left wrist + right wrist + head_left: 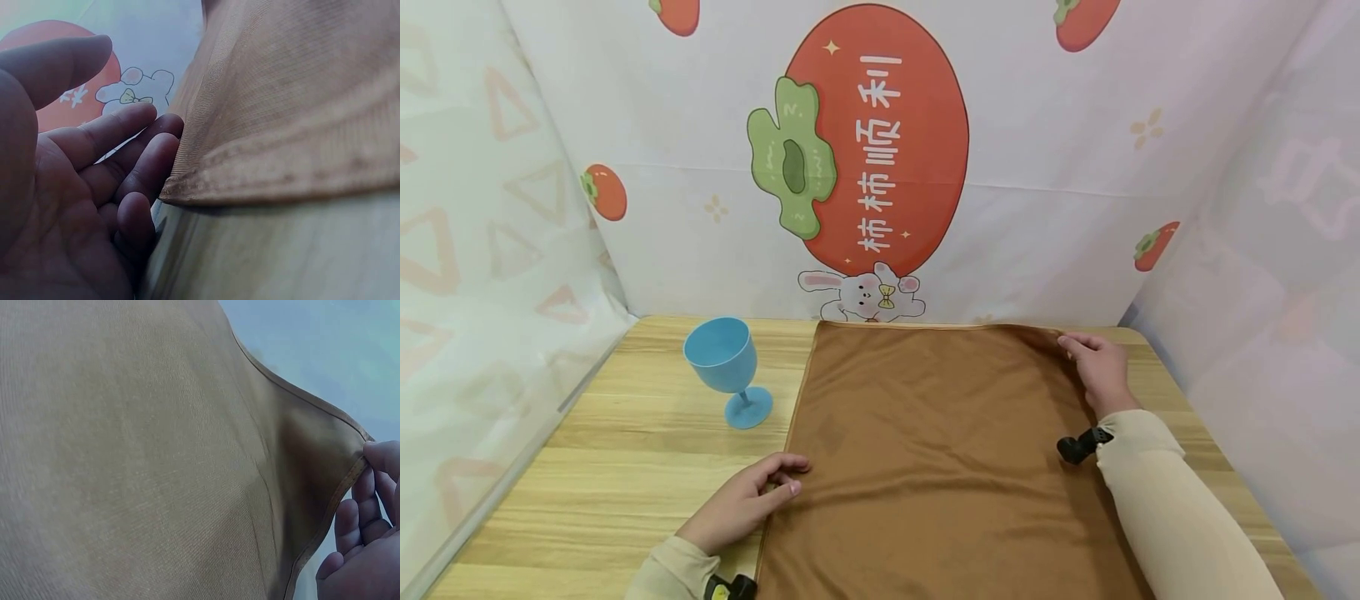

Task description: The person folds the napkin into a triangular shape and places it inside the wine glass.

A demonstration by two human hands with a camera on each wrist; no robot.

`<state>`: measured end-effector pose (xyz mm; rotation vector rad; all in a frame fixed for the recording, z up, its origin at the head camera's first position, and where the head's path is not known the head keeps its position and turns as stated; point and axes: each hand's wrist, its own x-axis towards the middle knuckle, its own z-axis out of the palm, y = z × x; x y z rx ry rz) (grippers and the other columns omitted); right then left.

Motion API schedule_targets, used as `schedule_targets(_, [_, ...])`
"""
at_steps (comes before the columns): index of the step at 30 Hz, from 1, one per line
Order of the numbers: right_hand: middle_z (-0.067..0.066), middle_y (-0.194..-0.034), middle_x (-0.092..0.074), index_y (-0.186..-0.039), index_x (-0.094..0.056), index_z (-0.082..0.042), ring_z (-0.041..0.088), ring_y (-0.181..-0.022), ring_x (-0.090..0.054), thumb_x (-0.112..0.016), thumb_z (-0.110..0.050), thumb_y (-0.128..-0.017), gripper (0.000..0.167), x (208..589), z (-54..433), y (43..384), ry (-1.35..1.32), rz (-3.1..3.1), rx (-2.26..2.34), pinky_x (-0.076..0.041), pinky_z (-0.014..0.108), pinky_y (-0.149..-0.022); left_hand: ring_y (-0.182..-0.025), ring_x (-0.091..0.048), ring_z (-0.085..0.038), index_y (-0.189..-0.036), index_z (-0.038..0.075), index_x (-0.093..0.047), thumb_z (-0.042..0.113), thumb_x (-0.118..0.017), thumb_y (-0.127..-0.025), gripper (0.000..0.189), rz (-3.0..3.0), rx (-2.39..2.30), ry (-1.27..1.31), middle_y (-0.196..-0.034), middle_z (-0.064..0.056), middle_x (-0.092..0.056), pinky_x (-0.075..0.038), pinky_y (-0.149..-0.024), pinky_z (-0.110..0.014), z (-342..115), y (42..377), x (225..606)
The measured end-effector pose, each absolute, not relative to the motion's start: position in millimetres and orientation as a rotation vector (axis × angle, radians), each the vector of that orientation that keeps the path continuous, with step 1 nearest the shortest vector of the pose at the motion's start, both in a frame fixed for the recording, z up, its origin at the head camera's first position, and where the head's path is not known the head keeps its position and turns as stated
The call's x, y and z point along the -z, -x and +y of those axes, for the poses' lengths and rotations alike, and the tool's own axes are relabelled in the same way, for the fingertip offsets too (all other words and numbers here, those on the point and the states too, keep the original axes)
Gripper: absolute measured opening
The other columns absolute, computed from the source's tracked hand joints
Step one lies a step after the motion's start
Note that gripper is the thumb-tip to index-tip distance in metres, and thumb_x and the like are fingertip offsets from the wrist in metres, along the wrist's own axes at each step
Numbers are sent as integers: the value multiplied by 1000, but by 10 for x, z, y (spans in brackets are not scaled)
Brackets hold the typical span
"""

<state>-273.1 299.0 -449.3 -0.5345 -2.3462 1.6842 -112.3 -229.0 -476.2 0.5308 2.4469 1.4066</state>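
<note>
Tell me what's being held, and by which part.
The right hand pinches the brown cloth by its far-right corner; the left hand holds nothing.

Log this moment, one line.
right hand: pinches brown cloth by corner | left hand: at cloth's left edge | blue goblet: upright on table

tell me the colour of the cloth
The cloth is plain brown, seen best in the head view.

Two hands [741, 500] [1103, 371] flank one brown cloth [940, 417] on one table [647, 433], one blue goblet [733, 375] beyond the left fingers [790, 460]. Behind the fingers sit two wrist cameras [735, 587] [1077, 450]; past them appear one printed rabbit [856, 293] and five persimmons [928, 125].
</note>
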Motion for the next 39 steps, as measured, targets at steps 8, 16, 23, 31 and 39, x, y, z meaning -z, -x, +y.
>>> schedule_targets(8, [-7, -90, -59, -115, -69, -6, 11, -88, -52, -72, -37, -93, 38, 4500, 2960, 2733, 512, -2367, -1684, -46, 24, -78, -104, -59, -8, -132, 10, -60, 28, -59, -103, 34, 2447, -1408, -519, -130, -5, -63, -50, -82, -26, -2290, 1128, 4760])
schedule_targets(16, [-4, -96, -58, -118, -68, -7, 12, -91, -51, -70, -40, -94, 41, 4485, 2923, 2713, 505, -2399, -1675, -46, 26, -80, -105, -59, -8, -133, 9, -59, 26, -58, -103, 34, 2442, -1403, -527, -130, -6, -63, -50, -83, -26, -2282, 1132, 4739])
schedule_targets(23, [-1, -99, -58, -121, -66, -4, 14, -92, -51, -70, -38, -95, 43, 4474, 2890, 2691, 495, -2407, -1690, -47, 26, -80, -106, -59, -8, -134, 9, -58, 26, -58, -103, 36, 2432, -1405, -515, -132, -7, -63, -50, -84, -26, -2285, 1122, 4723])
schedule_targets(31, [-5, -90, -60, -118, -68, -4, 9, -85, -53, -72, -35, -94, 39, 4447, 2845, 2690, 474, -2376, -1702, -47, 25, -76, -105, -59, -8, -134, 9, -59, 25, -58, -103, 35, 2440, -1404, -520, -130, -6, -63, -50, -82, -25, -2283, 1121, 4728])
schedule_targets(39, [-11, -86, -59, -113, -71, -9, 9, -84, -54, -73, -36, -92, 35, 4426, 2792, 2665, 453, -2372, -1704, -47, 25, -75, -105, -59, -7, -133, 9, -59, 26, -58, -103, 34, 2449, -1387, -518, -129, -6, -63, -49, -83, -25, -2278, 1121, 4728])
